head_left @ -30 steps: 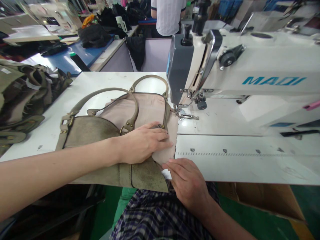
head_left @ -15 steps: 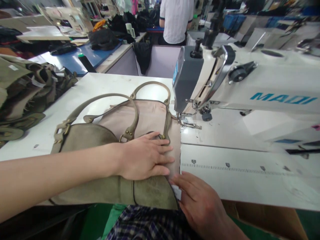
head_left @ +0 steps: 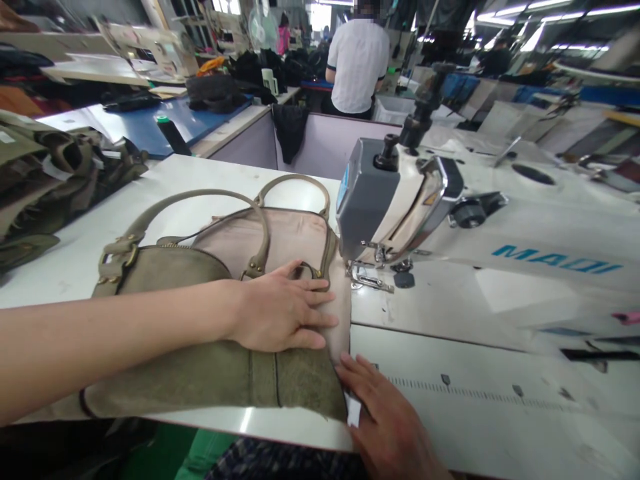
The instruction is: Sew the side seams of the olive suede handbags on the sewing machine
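An olive-green handbag [head_left: 175, 373] lies on the white machine table, its pale pink lining [head_left: 285, 230] spread out and two handles arched up. The lining's right edge runs under the presser foot [head_left: 355, 275] of the sewing machine [head_left: 530, 220]. My left hand [head_left: 280, 310] is open, pressed flat on the lining with fingers spread toward the foot. At the bag's near right corner, my right hand [head_left: 383, 407] touches the lining edge with its fingertips. Its thumb is apart from them, and a white label [head_left: 353, 410] shows in the gap.
Olive bag pieces [head_left: 65, 167] are piled at the left. A dark thread cone [head_left: 173, 135] stands behind the table near a blue worktop [head_left: 145, 123]. A ruler strip [head_left: 480, 393] crosses the table at right. Another person [head_left: 356, 67] is farther back.
The handbag has moved forward past the presser foot with both hands on it. Table surface now shows below its near edge. My view has tilted up.
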`<state>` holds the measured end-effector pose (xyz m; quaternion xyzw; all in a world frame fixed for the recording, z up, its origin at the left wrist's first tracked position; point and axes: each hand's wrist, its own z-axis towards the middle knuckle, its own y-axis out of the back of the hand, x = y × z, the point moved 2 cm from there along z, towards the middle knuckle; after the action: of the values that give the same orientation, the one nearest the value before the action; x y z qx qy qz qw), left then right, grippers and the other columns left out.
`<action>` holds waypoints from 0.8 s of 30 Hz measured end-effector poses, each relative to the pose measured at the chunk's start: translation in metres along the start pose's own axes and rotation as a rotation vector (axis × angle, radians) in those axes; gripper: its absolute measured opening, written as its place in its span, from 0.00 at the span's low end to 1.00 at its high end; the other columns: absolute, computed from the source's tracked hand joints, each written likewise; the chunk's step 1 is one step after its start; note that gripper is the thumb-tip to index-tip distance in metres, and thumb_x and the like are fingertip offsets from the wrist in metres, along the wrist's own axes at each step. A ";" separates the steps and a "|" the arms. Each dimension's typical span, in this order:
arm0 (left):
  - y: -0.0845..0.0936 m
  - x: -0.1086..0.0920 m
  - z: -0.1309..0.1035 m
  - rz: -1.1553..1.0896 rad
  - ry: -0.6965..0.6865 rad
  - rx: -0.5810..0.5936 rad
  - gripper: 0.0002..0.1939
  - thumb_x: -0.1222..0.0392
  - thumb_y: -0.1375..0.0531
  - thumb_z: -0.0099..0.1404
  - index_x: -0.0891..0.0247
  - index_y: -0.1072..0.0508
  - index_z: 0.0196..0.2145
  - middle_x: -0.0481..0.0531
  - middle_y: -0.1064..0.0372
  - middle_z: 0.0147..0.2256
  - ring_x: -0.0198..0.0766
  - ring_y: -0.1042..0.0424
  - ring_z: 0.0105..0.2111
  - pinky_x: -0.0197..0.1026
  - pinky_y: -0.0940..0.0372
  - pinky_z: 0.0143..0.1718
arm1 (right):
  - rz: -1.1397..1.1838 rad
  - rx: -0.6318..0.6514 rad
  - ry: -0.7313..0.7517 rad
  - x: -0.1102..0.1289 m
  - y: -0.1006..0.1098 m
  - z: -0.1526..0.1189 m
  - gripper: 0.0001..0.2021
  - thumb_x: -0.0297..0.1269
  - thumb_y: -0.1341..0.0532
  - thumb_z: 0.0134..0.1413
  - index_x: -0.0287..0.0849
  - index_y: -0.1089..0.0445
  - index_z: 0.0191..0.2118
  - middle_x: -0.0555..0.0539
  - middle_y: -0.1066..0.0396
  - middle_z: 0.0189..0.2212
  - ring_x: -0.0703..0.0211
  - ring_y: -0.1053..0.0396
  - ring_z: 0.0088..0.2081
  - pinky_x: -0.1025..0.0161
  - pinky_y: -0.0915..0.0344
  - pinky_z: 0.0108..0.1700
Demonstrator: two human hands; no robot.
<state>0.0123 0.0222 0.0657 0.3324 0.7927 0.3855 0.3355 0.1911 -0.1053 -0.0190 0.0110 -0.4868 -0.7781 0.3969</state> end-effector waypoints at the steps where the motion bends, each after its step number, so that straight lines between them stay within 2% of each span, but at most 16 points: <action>1: 0.002 0.002 0.001 0.001 0.004 0.002 0.22 0.48 0.50 0.73 0.47 0.39 0.62 0.53 0.53 0.66 0.46 0.57 0.68 0.65 0.72 0.65 | -0.001 -0.008 0.005 -0.001 0.000 0.002 0.18 0.23 0.49 0.54 0.35 0.28 0.47 0.40 0.22 0.44 0.53 0.24 0.46 0.60 0.23 0.46; 4: 0.007 0.010 0.006 0.008 0.032 0.015 0.22 0.48 0.50 0.73 0.46 0.39 0.62 0.53 0.53 0.67 0.46 0.59 0.69 0.66 0.73 0.64 | 0.037 0.028 0.037 -0.005 0.000 0.013 0.18 0.22 0.48 0.54 0.36 0.28 0.47 0.41 0.22 0.43 0.52 0.24 0.46 0.54 0.23 0.48; 7: 0.011 0.019 0.013 0.000 0.053 0.016 0.22 0.48 0.50 0.73 0.45 0.40 0.62 0.52 0.54 0.67 0.47 0.60 0.69 0.69 0.73 0.63 | 0.065 0.030 0.088 -0.010 0.004 0.024 0.12 0.24 0.46 0.58 0.40 0.24 0.37 0.41 0.22 0.42 0.50 0.24 0.45 0.51 0.23 0.45; 9: 0.014 0.026 0.018 0.004 0.049 0.003 0.21 0.48 0.51 0.73 0.45 0.39 0.62 0.52 0.54 0.67 0.48 0.60 0.69 0.69 0.73 0.63 | 0.040 0.006 0.122 -0.012 0.005 0.031 0.13 0.25 0.45 0.60 0.41 0.24 0.33 0.41 0.22 0.41 0.50 0.24 0.44 0.51 0.24 0.44; 12: 0.019 0.035 0.026 0.041 0.052 0.018 0.22 0.49 0.52 0.73 0.44 0.41 0.63 0.51 0.56 0.68 0.47 0.60 0.69 0.69 0.73 0.63 | -0.046 -0.013 0.164 -0.017 0.003 0.039 0.15 0.22 0.48 0.62 0.38 0.24 0.35 0.39 0.22 0.40 0.52 0.24 0.43 0.53 0.24 0.45; 15: 0.024 0.044 0.032 0.074 0.059 0.035 0.22 0.49 0.54 0.74 0.45 0.43 0.64 0.51 0.55 0.68 0.47 0.58 0.69 0.68 0.72 0.63 | -0.115 -0.014 0.207 -0.024 0.000 0.047 0.17 0.20 0.50 0.62 0.37 0.25 0.33 0.38 0.22 0.41 0.52 0.24 0.43 0.55 0.25 0.45; 20: 0.032 0.058 0.040 0.099 0.051 -0.022 0.22 0.53 0.55 0.75 0.49 0.41 0.64 0.56 0.41 0.63 0.49 0.44 0.63 0.67 0.63 0.62 | -0.136 0.007 0.238 -0.041 -0.008 0.058 0.16 0.20 0.50 0.61 0.38 0.25 0.33 0.36 0.23 0.42 0.51 0.25 0.45 0.53 0.27 0.46; 22: 0.040 0.065 0.043 0.087 0.040 -0.053 0.21 0.55 0.55 0.74 0.54 0.35 0.60 0.56 0.35 0.59 0.48 0.40 0.61 0.63 0.62 0.63 | -0.125 0.010 0.249 -0.047 -0.011 0.061 0.15 0.21 0.49 0.61 0.37 0.25 0.36 0.36 0.23 0.43 0.51 0.26 0.46 0.52 0.27 0.46; 24: 0.050 0.070 0.042 0.089 0.020 -0.080 0.20 0.55 0.55 0.74 0.59 0.26 0.52 0.55 0.29 0.53 0.46 0.36 0.58 0.58 0.60 0.64 | -0.121 0.005 0.244 -0.052 -0.014 0.063 0.16 0.20 0.49 0.60 0.36 0.25 0.40 0.36 0.23 0.43 0.51 0.26 0.47 0.52 0.28 0.47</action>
<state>0.0204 0.1180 0.0682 0.3498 0.7645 0.4345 0.3231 0.1930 -0.0223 -0.0156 0.1358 -0.4353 -0.7922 0.4055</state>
